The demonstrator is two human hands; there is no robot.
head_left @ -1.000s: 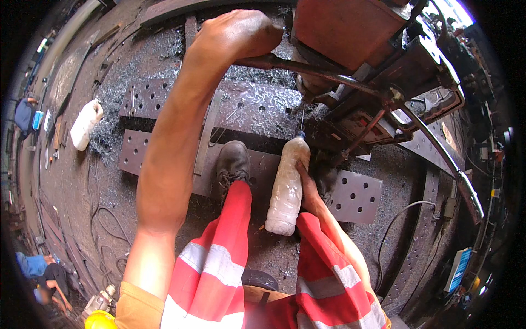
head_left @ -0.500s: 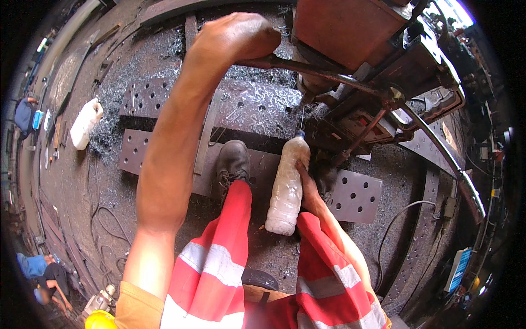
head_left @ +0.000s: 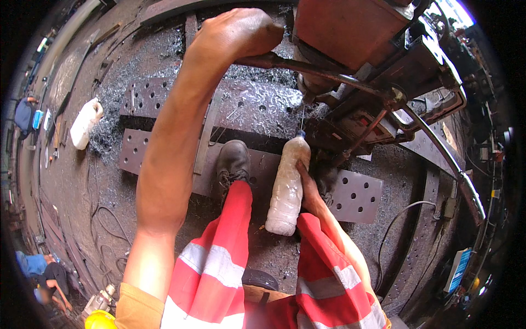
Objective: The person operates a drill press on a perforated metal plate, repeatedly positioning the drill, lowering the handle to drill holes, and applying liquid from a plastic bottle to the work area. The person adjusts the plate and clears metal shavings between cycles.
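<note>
Broadly, a grimy dark floor [head_left: 55,186] spreads beneath everything, with a bulky reddish-brown metal machine [head_left: 348,33] standing at far right. Left of it lie flat brown steel plates with round holes [head_left: 356,200], the far one strewn with curled silvery metal shavings [head_left: 274,101]. A long dark metal lever [head_left: 334,75] reaches left from the machine. Nearer, a tall whitish plastic bottle [head_left: 285,189] slants between two dark lace-up boots [head_left: 233,160], its top pointing far. The hands are well apart: the left hand [head_left: 238,33] lies over the lever's left end, though I cannot tell whether its hidden fingers wrap round; the right hand [head_left: 308,183] is clamped on the bottle's right side. A small blue cap [head_left: 300,133] tops the bottle
</note>
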